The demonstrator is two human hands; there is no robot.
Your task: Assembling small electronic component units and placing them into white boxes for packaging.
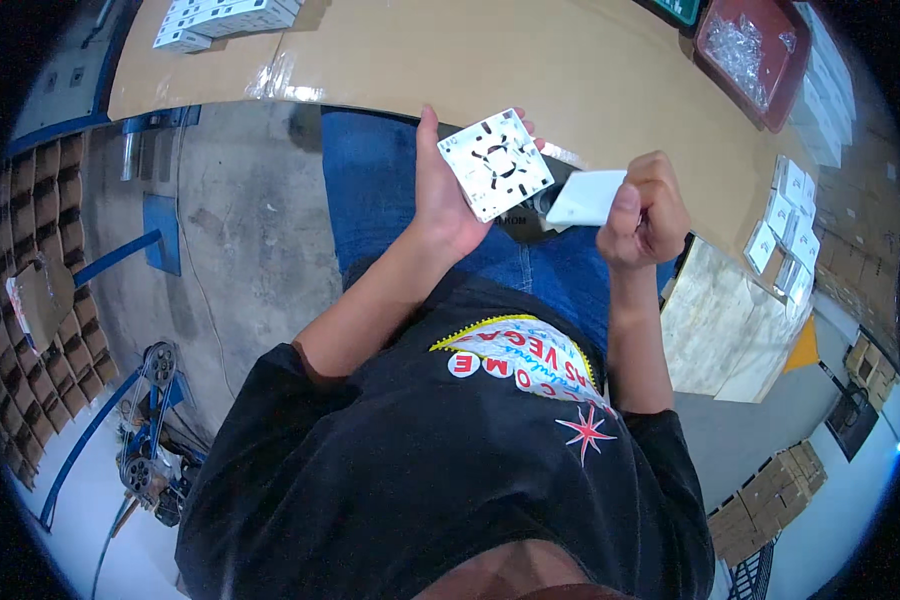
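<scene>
1. The desk [420, 50], topped with brown sheet, spans the far side of the view, beyond the person's knees.
2. A brown cardboard divider rack [65, 190], split into many square cells, stands at the far left.
3. The red tray [778, 112] sits at the desk's far right.
4. White boxes [790, 215] are grouped along the desk's right edge; another white stack [235, 18] lies at its far left.
5. The left hand [450, 205] is turned palm up, clamped on the square plate, its thumb along the left side and fingertips showing past the upper right edge.
6. The right hand [650, 215] is curled nearly into a fist, thumb and fingers pinched together on the right end of the plain panel.
7. The square plate [496, 162], white with dark cut-outs, is tilted above the lap, in the left hand.
8. The plain panel [585, 198], white and smooth, is just beside it on the right, the two apart.
9. Clear plastic pieces [740, 60] lie heaped in the tray.
</scene>
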